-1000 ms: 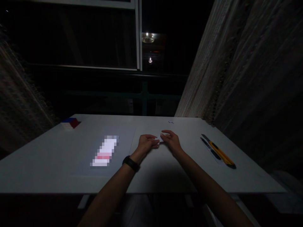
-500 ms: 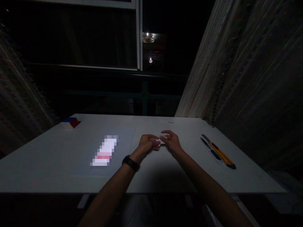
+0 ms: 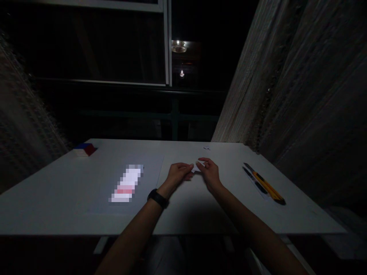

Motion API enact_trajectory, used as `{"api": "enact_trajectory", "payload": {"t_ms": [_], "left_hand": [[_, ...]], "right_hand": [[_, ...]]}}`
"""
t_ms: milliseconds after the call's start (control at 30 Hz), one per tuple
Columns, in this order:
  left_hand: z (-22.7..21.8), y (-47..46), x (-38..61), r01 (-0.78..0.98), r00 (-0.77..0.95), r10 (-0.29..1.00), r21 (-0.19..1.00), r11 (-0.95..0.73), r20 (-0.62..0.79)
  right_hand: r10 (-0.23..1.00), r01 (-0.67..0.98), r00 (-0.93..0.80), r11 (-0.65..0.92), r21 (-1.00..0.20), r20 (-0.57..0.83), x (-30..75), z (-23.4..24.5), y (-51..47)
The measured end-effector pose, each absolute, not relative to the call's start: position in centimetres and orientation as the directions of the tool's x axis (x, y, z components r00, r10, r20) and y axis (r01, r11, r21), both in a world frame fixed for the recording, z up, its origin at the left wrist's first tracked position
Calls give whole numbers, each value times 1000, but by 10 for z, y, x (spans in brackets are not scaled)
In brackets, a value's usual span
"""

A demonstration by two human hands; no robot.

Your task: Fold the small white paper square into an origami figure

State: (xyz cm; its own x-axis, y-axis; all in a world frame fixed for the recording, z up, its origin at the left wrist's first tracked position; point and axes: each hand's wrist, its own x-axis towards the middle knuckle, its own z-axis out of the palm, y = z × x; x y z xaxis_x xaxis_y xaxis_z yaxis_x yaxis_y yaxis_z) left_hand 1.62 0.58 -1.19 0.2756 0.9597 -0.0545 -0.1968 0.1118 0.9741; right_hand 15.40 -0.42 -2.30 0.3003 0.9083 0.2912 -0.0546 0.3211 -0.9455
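Over the middle of the white table [image 3: 183, 217], a small piece of white paper [image 3: 196, 167] is pinched between my two hands. My left hand [image 3: 179, 174], with a dark band on its wrist, grips the paper's left side between thumb and fingers. The right side sits between the thumb and curled fingers of my right hand [image 3: 210, 173]. Fingers cover much of the paper, so its full shape is hidden. Small paper scraps [image 3: 207, 148] with dark marks lie on the table beyond my hands.
To the right lie a yellow utility knife [image 3: 269, 187] and a dark, slim tool [image 3: 255, 181] beside it. A lit, blurred-out screen [image 3: 126, 183] rests on a pale sheet [image 3: 153, 173] at left. A blue, red and white block [image 3: 84, 149] sits at the far left. Curtains [image 3: 241, 76] hang behind.
My right thumb and fingers have shifted slightly on the paper, and its visible part has tilted a little. My left fingers have moved slightly too. Both hands stay in the same place.
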Motion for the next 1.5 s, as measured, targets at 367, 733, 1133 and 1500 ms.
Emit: {"api": "enact_trajectory", "payload": {"t_ms": [367, 733, 1133, 1500], "left_hand": [[-20, 13, 13, 200, 150, 969, 953, -227, 199], [-9, 5, 9, 465, 141, 934, 811, -355, 328], [-22, 14, 14, 137, 102, 983, 977, -163, 149], [-14, 12, 8, 538, 85, 959, 798, -272, 270]], "right_hand": [[944, -163, 248, 260, -952, 216, 147, -24, -5], [943, -28, 234, 251, -968, 238, 145, -24, -8], [971, -135, 175, 187, -973, 162, 142, -22, -12], [985, -77, 1, 173, -982, 174, 145, -23, -9]]}}
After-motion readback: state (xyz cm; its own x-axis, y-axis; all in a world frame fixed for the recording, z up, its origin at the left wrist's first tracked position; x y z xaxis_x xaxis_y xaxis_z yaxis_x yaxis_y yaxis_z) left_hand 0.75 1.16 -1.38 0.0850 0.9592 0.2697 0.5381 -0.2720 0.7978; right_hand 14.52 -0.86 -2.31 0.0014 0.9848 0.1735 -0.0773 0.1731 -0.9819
